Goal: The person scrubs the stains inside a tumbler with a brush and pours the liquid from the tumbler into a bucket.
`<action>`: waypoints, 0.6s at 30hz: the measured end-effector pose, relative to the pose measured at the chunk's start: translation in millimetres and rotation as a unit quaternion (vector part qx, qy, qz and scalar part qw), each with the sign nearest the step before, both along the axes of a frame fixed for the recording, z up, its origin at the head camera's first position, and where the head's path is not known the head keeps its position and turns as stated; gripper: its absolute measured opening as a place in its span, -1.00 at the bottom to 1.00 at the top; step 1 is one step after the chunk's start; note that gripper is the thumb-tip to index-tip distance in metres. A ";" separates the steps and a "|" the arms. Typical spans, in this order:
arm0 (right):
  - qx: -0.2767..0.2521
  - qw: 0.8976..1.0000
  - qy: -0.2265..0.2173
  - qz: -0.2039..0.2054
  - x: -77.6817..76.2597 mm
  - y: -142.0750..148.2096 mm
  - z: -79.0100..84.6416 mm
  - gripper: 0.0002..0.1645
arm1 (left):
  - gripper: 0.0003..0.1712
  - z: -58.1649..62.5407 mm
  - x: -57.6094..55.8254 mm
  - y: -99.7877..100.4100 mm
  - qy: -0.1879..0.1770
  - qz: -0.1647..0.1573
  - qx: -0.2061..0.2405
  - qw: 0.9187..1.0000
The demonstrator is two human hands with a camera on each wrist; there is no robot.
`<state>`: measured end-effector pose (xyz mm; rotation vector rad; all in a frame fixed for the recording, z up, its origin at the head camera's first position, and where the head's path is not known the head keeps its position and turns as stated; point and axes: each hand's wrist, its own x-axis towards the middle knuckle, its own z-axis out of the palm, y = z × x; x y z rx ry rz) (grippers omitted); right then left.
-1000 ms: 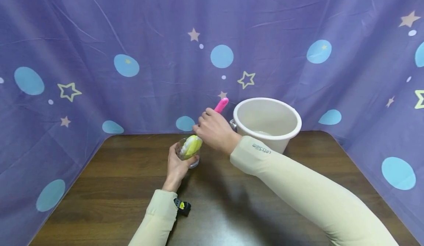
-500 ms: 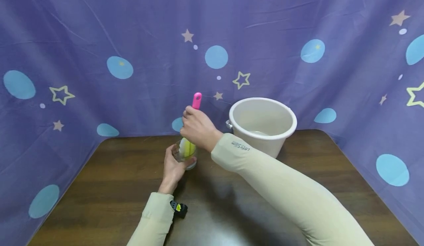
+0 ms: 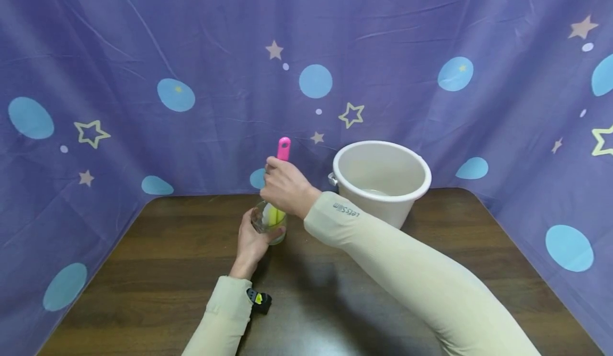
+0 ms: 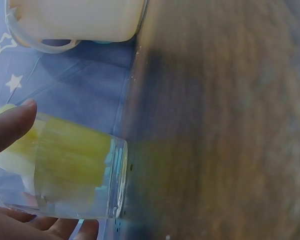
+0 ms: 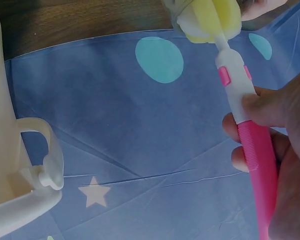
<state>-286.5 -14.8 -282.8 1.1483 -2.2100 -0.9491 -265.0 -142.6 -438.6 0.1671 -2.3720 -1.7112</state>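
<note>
At the desk (image 3: 158,287): sponge brush (image 5: 234,82) is sitting head-down inside glass (image 4: 75,172), handle (image 5: 260,172) rising through right hand (image 3: 289,187).
Left hand (image 3: 252,243): is holding glass, curled around.
Right hand: is gripping the handle.

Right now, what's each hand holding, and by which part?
The left hand holds the clear cup around its side; the right hand grips the sponge brush by its pink-and-white handle.

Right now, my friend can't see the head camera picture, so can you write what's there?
A right hand holds a pink brush with its yellow and white sponge in a glass, which the left hand grips. A white bucket stands to the right on a brown table, before a purple curtain.
</note>
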 end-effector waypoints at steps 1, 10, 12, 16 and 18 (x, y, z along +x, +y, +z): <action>0.001 1.000 -0.004 -0.001 0.2 -0.1 0.2 -0.79 | 0.06 0.1 0.0 -0.1 0.000 -0.001 0.000 1.000; 0.011 1.000 -0.008 0.018 1.7 0.4 1.6 -0.82 | 0.05 0.2 -1.1 -1.5 0.003 0.001 -0.005 1.000; 0.014 1.000 0.000 0.028 2.5 0.1 1.3 -0.82 | 0.05 -0.1 -1.4 -2.0 0.001 -0.001 -0.006 1.000; 0.026 0.998 0.026 0.052 4.4 -2.6 0.2 -0.80 | 0.06 -0.7 -1.2 -3.4 -0.005 -0.010 -0.008 1.000; 0.031 0.997 0.039 0.062 5.6 -5.1 -0.2 -0.79 | 0.04 -0.7 -0.9 -4.1 -0.003 -0.016 -0.006 1.000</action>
